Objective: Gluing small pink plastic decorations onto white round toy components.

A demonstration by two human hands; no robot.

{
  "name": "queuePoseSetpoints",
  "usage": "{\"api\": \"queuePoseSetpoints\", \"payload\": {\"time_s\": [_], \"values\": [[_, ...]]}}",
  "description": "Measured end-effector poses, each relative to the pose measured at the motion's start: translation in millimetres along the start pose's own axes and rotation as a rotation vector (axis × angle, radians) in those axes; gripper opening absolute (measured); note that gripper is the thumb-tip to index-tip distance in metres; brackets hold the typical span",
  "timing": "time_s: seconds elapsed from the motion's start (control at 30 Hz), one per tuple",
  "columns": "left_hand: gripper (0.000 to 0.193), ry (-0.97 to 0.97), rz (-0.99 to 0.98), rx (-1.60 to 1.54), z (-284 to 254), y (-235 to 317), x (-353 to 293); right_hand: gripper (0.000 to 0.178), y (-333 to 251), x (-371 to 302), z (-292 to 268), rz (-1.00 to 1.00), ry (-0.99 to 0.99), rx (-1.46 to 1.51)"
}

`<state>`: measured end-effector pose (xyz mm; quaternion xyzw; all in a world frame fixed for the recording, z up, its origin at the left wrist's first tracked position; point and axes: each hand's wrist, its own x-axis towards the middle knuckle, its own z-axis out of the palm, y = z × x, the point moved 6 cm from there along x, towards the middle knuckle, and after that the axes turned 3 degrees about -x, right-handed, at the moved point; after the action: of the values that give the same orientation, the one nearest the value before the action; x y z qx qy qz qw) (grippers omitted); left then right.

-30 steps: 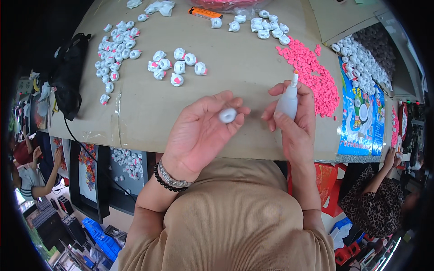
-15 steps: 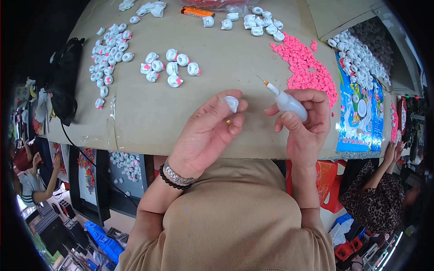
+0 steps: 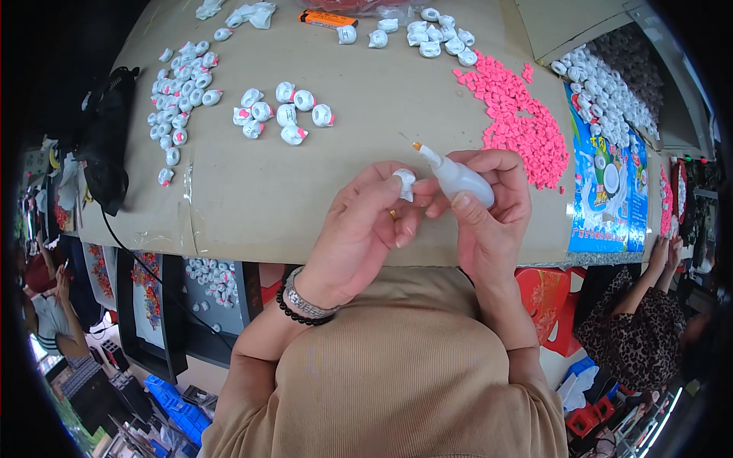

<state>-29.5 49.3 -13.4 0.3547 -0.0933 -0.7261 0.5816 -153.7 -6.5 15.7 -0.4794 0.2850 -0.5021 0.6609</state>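
A small white cat-head-shaped piece [image 3: 406,185] is pinched between the thumb and fingers of my left hand [image 3: 353,227]. Close beside it, my right hand [image 3: 492,217] grips a white squeeze bottle [image 3: 460,183] with a thin needle tip, which points up and to the left. Fingers of my right hand come up to the white piece; whether they touch it I cannot tell. Small pink pieces [image 3: 523,130] lie in a spread pile beyond my right hand. Ahead of my left hand sits a small group of white pieces [image 3: 286,115], some with pink bits on them.
More white pieces [image 3: 183,85] cover the table's left side, others [image 3: 430,49] the far edge near an orange box [image 3: 327,20]. A black object [image 3: 111,145] with a cord is at far left. White pieces [image 3: 611,95] are heaped at right by a blue printed sheet [image 3: 603,206].
My right hand has brought the bottle left, towards the white piece. My left hand has shifted slightly right and turned the piece. The view has moved a little.
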Motion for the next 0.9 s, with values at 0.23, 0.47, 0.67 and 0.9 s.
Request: {"api": "queuePoseSetpoints", "payload": {"time_s": [0.23, 0.47, 0.67, 0.9], "values": [[0.026, -0.065, 0.029, 0.261, -2.6, 3.8, -1.6, 0.028, 0.1, 3.9, -4.8, 0.074, 0.007, 0.057], [0.022, -0.047, 0.059, 0.089, -8.9, 8.8, -1.7, 0.027, -15.3, 1.7, -18.6, -0.073, 0.071, -0.01], [0.026, -0.054, 0.15, 0.132, -6.6, 6.7, -2.0, 0.026, -31.8, -12.0, -18.4, -0.329, 0.094, -0.2], [0.027, -0.09, 0.185, 0.145, -7.8, 4.1, -1.2, 0.023, -32.7, -14.1, -10.7, -0.437, -0.004, -0.291]]}}
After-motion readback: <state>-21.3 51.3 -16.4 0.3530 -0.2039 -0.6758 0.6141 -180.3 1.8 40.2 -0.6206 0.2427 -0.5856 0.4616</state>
